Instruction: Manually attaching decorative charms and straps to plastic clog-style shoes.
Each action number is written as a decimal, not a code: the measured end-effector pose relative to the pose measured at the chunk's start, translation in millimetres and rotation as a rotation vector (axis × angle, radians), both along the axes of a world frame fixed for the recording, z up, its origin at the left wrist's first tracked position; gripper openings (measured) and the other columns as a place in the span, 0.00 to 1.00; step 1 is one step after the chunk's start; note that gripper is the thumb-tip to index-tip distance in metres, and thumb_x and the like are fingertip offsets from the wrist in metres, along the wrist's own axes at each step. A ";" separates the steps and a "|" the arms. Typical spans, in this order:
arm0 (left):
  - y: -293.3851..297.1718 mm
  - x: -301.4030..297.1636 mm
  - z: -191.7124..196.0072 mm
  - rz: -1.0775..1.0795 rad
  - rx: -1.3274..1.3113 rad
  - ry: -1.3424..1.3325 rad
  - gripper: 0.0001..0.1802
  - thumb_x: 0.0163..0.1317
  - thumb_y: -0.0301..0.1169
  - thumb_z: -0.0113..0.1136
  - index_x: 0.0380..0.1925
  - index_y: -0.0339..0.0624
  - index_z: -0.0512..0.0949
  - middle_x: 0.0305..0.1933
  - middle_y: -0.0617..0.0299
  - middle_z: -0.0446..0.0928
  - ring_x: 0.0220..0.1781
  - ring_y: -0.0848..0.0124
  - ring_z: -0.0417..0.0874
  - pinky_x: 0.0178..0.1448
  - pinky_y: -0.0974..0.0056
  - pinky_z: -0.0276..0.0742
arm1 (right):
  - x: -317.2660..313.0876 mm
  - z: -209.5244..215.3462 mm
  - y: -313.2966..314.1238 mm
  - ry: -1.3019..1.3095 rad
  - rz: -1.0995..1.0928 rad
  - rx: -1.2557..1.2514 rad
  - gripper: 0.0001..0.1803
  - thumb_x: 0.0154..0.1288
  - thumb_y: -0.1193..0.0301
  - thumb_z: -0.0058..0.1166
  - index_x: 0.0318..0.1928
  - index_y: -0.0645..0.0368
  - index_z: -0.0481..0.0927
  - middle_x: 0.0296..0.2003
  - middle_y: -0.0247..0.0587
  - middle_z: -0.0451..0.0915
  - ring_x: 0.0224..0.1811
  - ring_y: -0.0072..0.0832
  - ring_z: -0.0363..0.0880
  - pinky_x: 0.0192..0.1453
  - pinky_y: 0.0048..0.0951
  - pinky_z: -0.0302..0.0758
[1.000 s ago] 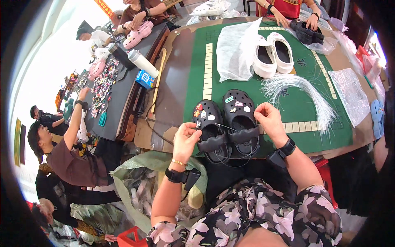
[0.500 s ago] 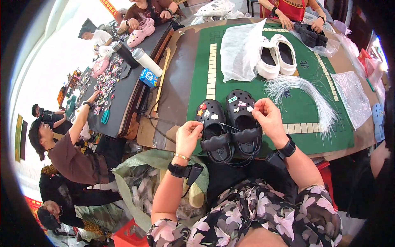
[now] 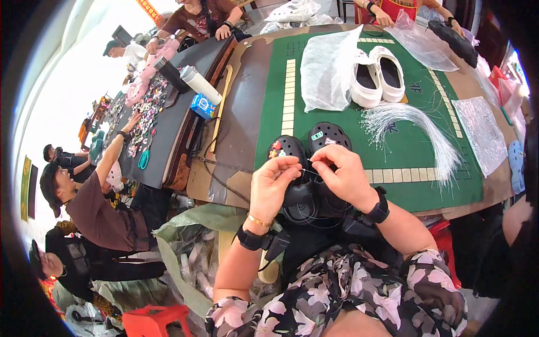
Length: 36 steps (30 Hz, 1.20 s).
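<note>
A pair of black clogs (image 3: 329,133) with small coloured charms lies side by side at the table's near edge, toes pointing away from me. Above them my left hand (image 3: 270,184) and my right hand (image 3: 347,178) are close together, fingertips pinched. Each holds part of a thin clear plastic strand (image 3: 304,170), which loops down over the clogs' straps. My hands hide much of the clogs' middle. Farther right on the green mat (image 3: 281,126) lies a fanned bundle of similar pale strands (image 3: 432,135).
White clogs (image 3: 393,78) rest beside a white pouch (image 3: 325,73) farther back. A clear bag (image 3: 480,135) is at the right. Across the table, a person handles a black shoe (image 3: 453,44). Leftward, another person reaches over loose charms (image 3: 149,115). An open sack (image 3: 193,224) stands below.
My hands have come together over the clogs from wide apart, drawing the strand's ends near each other. The person across has lifted the black shoes toward the right.
</note>
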<state>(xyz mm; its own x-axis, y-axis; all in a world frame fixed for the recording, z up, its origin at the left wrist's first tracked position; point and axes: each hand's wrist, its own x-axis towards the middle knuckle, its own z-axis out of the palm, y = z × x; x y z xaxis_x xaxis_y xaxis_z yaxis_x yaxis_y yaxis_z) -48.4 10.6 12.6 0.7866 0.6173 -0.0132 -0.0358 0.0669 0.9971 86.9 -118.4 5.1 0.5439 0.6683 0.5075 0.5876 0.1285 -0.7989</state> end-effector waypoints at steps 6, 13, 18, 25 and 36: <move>-3.7 3.2 -5.0 -0.037 -0.014 -0.079 0.16 0.63 0.15 0.59 0.51 0.30 0.77 0.47 0.55 0.82 0.49 0.72 0.82 0.57 0.68 0.80 | -3.8 -7.1 3.6 -0.164 -0.003 -0.019 0.03 0.58 0.76 0.59 0.34 0.59 0.79 0.29 0.42 0.79 0.35 0.42 0.79 0.41 0.39 0.74; -4.0 3.5 -6.2 -0.018 0.028 -0.087 0.15 0.62 0.15 0.61 0.49 0.31 0.76 0.44 0.57 0.81 0.47 0.73 0.83 0.55 0.69 0.80 | -3.8 -12.0 3.8 -0.225 0.023 -0.026 0.04 0.56 0.76 0.60 0.33 0.58 0.79 0.29 0.41 0.79 0.35 0.40 0.79 0.40 0.38 0.73; -4.2 2.9 -9.2 0.000 0.006 -0.090 0.14 0.60 0.14 0.62 0.45 0.32 0.75 0.41 0.58 0.81 0.45 0.73 0.83 0.54 0.69 0.81 | -4.6 -10.9 3.7 -0.225 0.038 0.007 0.04 0.56 0.76 0.60 0.33 0.58 0.79 0.29 0.41 0.79 0.34 0.40 0.79 0.40 0.38 0.73; -7.0 3.5 -10.2 0.042 0.101 -0.019 0.13 0.60 0.15 0.62 0.44 0.32 0.76 0.40 0.59 0.81 0.42 0.72 0.84 0.50 0.69 0.82 | -3.5 -11.5 2.5 -0.222 0.036 0.011 0.04 0.56 0.76 0.60 0.32 0.58 0.79 0.28 0.40 0.80 0.34 0.40 0.79 0.40 0.38 0.73; -9.6 2.1 -6.7 0.020 0.067 -0.039 0.13 0.63 0.16 0.59 0.49 0.32 0.78 0.42 0.57 0.84 0.43 0.72 0.85 0.49 0.70 0.81 | -2.9 -14.5 3.0 -0.234 0.021 0.000 0.04 0.56 0.76 0.60 0.33 0.58 0.79 0.29 0.40 0.80 0.35 0.40 0.79 0.40 0.39 0.72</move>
